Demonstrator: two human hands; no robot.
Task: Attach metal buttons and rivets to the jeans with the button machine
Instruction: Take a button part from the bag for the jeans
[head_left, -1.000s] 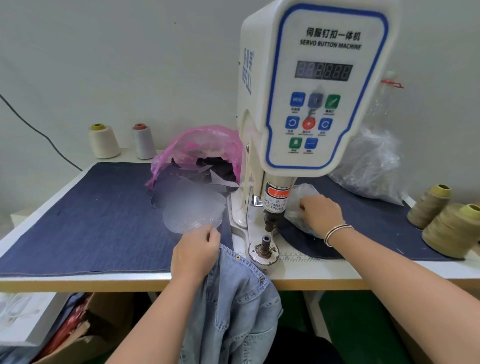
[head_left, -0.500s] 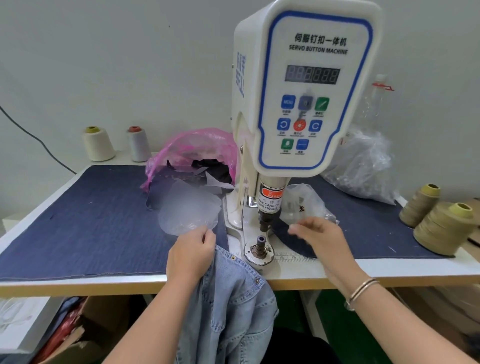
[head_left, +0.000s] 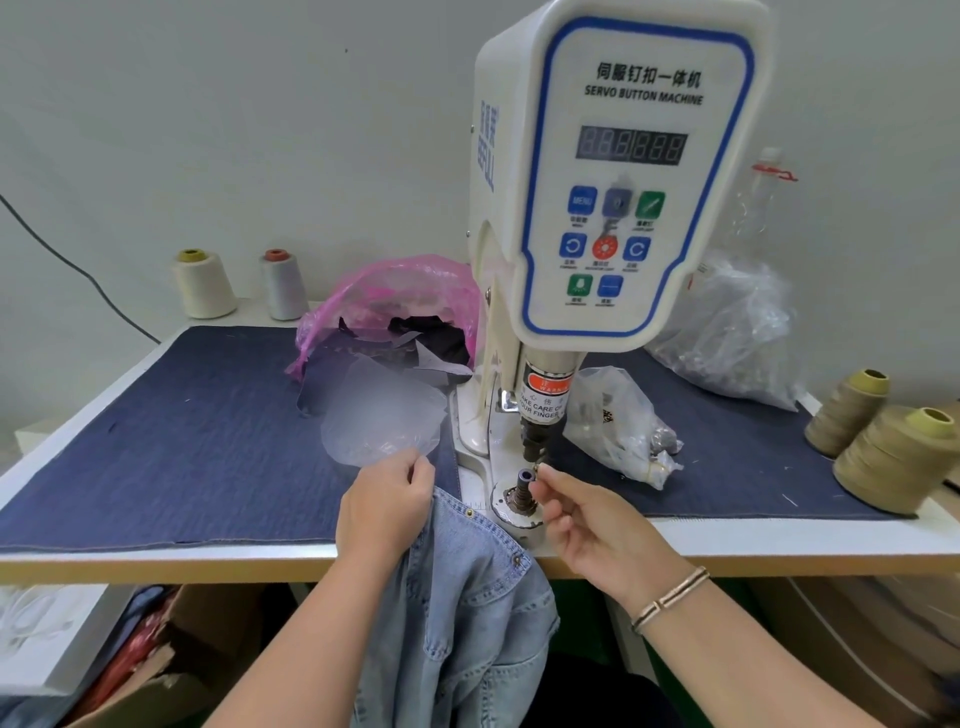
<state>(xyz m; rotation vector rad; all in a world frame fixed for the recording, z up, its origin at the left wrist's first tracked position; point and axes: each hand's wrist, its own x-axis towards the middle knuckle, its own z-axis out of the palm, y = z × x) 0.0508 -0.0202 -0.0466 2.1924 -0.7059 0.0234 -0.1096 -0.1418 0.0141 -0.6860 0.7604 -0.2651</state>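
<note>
Pale blue jeans (head_left: 467, 613), navy cloth (head_left: 197, 436), a pink bag (head_left: 405, 291), and a white, blue-trimmed button machine (head_left: 613, 171).

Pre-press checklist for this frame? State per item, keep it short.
1. Small metal part pinched in right hand at the lower die: ok, though whether it is seated, cannot tell.
2. Fingertips out from under the punch: not ok, they are beside the die.
3. Left hand grip on the denim garment: ok.
4. Fabric laid over the die: not ok, it hangs off the table edge.
5. Bag of parts beside the machine: ok.
</note>
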